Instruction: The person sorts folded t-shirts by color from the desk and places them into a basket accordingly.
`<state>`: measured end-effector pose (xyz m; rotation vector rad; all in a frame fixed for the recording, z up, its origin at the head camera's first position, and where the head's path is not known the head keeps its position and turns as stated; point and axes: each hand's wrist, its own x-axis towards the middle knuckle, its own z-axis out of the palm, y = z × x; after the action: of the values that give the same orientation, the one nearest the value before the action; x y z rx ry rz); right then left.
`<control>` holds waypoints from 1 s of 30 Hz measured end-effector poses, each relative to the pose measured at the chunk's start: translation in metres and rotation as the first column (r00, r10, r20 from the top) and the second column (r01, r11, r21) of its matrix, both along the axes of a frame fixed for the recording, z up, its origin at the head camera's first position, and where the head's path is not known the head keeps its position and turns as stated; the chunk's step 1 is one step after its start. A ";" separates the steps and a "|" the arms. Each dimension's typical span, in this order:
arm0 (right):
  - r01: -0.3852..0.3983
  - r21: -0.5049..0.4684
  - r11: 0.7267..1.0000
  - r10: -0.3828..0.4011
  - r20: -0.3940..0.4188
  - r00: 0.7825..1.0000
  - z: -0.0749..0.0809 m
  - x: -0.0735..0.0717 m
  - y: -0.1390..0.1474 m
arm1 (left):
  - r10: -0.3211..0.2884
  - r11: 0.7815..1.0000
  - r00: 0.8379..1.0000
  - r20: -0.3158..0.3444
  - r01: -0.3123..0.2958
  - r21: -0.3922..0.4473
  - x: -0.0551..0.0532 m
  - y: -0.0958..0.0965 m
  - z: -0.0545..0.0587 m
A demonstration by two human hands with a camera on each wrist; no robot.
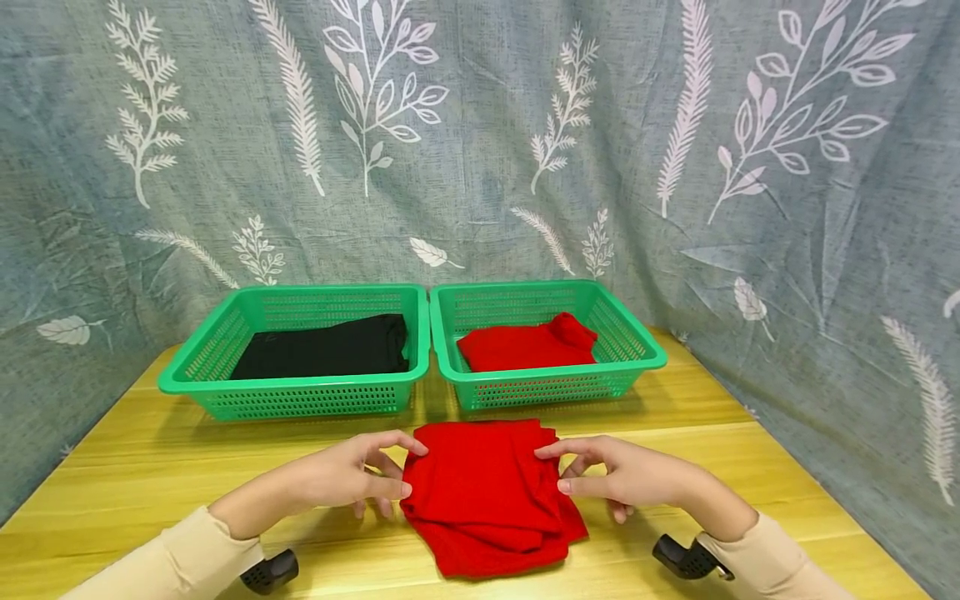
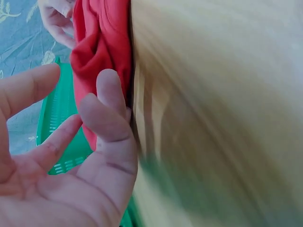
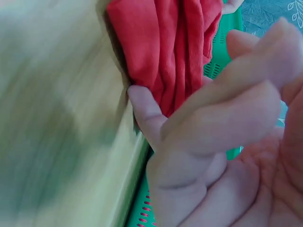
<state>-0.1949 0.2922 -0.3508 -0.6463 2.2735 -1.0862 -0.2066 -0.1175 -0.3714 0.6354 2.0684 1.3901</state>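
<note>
A folded red garment [image 1: 480, 479] lies in a flat, layered pile on the wooden table, its lower layers sticking out toward the near edge. At its left side is my left hand [image 1: 348, 471], fingers spread and loosely bent, with index finger and thumb tips at the cloth's edge. My right hand [image 1: 626, 475] mirrors this on the other side, its index finger and thumb tips against the right edge. From the left wrist, the thumb stands apart from the fingers beside the red cloth [image 2: 102, 47]. In the right wrist view one fingertip meets the cloth's folds [image 3: 175, 52] near the tabletop.
Two green plastic baskets stand side by side behind the garment. The left basket [image 1: 300, 398] holds folded black cloth [image 1: 322, 348]; the right basket [image 1: 551, 390] holds red cloth [image 1: 525, 346]. A patterned grey-blue curtain [image 1: 480, 167] hangs behind the wooden table [image 1: 712, 433].
</note>
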 end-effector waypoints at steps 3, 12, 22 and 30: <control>0.009 -0.022 1.000 -0.008 0.025 1.000 -0.003 0.001 -0.001 | 0.007 1.000 0.999 0.052 -0.008 0.017 0.001 0.002 -0.001; 0.019 -0.068 0.998 -0.015 0.053 0.998 -0.014 -0.002 -0.006 | 0.036 0.998 0.991 0.128 -0.041 0.038 0.002 0.014 -0.005; -0.005 -0.138 0.990 0.019 0.098 0.995 -0.021 -0.004 -0.017 | 0.037 0.999 0.995 0.095 -0.040 0.028 0.002 0.023 -0.009; -0.019 -0.182 0.983 0.043 0.131 0.990 -0.025 -0.006 -0.023 | 0.017 0.999 0.995 0.099 -0.022 0.049 0.002 0.026 -0.011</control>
<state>-0.2013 0.2694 -0.3762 -0.6568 2.0605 -1.2911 -0.2042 -0.0914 -0.3825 0.5567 1.9727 1.4590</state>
